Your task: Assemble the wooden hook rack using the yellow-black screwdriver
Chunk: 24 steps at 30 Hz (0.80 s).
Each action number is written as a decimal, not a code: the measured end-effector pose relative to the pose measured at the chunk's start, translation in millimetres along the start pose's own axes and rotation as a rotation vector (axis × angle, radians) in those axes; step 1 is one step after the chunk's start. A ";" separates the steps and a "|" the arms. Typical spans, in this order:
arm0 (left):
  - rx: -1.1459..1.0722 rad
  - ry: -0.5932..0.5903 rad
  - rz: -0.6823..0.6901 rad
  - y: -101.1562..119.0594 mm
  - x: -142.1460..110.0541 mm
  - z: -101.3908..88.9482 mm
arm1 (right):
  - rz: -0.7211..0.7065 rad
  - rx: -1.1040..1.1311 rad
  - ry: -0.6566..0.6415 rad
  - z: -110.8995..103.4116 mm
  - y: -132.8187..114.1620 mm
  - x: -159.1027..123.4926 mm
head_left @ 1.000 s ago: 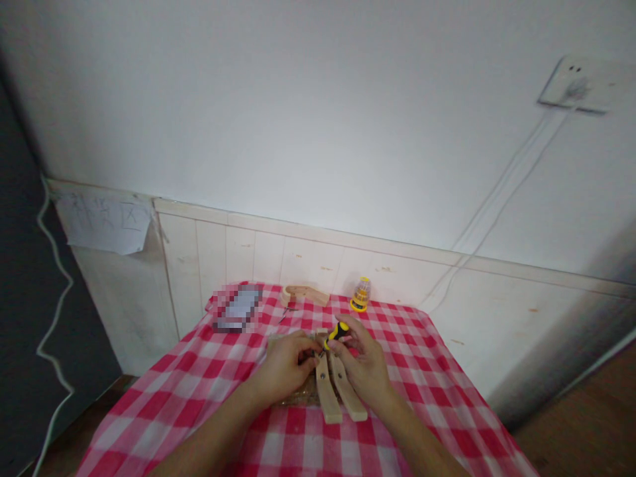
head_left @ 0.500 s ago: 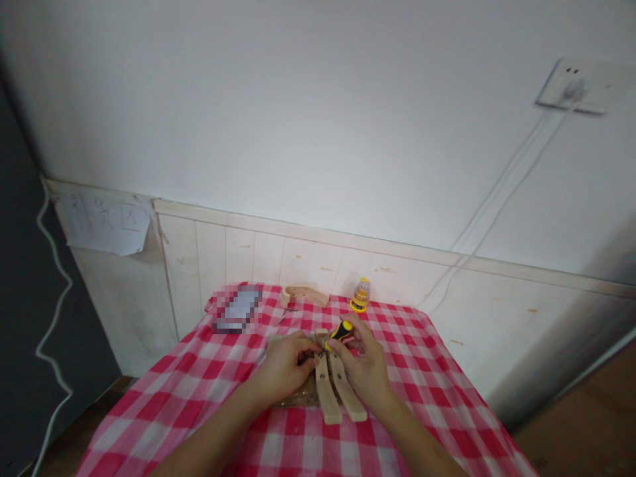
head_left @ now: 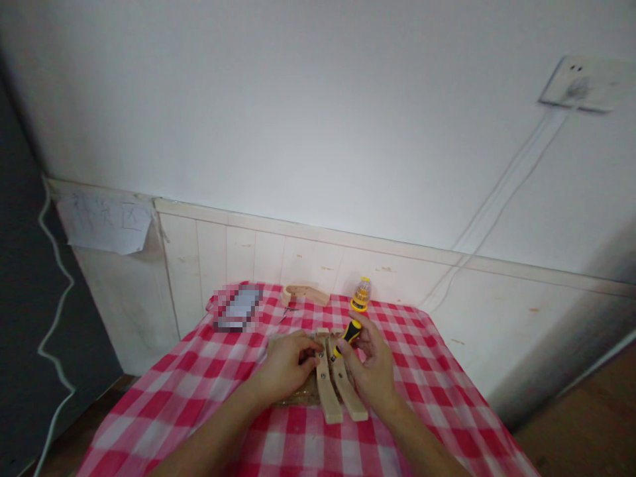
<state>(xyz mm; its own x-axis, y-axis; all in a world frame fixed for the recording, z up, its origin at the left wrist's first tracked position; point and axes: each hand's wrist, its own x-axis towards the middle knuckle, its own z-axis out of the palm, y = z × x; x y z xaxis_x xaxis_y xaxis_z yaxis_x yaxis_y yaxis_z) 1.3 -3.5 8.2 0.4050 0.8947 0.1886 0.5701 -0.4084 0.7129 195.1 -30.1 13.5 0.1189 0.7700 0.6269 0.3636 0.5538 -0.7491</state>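
Two curved pale wooden pieces, a left one [head_left: 328, 399] and a right one [head_left: 350, 396], lie side by side with dark screws in them. My left hand [head_left: 291, 361] is closed at the left piece's edge, its thumb and fingertips beside the upper screw. In my right hand [head_left: 370, 361] is a yellow and black screwdriver [head_left: 352, 331], tilted, its lower end over the right piece. Whether its tip touches the wood I cannot tell. Under the pieces and my left hand lies a brown, shiny flat thing [head_left: 303, 396], partly hidden.
Behind my hands stand a clear and yellow bit container [head_left: 361, 295] and another curved wooden piece [head_left: 308, 294]. A small dark metal thing [head_left: 288, 310] and a blurred-out phone-like object [head_left: 240, 308] are at back left. A red-and-white checked cloth [head_left: 278, 444] covers the table, against a wall.
The screwdriver has come away from the left piece's upper screw and moved right, over the right piece, with my right hand. My left hand has stayed in place.
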 end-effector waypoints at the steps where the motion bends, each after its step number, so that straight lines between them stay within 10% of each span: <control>1: 0.003 -0.007 0.006 0.3 -0.1 -0.5 | -0.014 -0.005 -0.012 -0.2 -0.9 -0.6; 24: 0.038 -0.002 0.019 -2.2 0.6 -0.7 | -0.004 0.047 -0.161 -0.6 -7.2 -0.4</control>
<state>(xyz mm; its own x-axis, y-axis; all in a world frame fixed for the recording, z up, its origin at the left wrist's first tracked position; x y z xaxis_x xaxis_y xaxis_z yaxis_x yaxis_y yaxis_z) -0.2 -1.9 7.2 0.4172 0.8863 0.2008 0.5888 -0.4319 0.6832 193.0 -34.6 18.8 -0.0333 0.8065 0.5904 0.3196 0.5683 -0.7583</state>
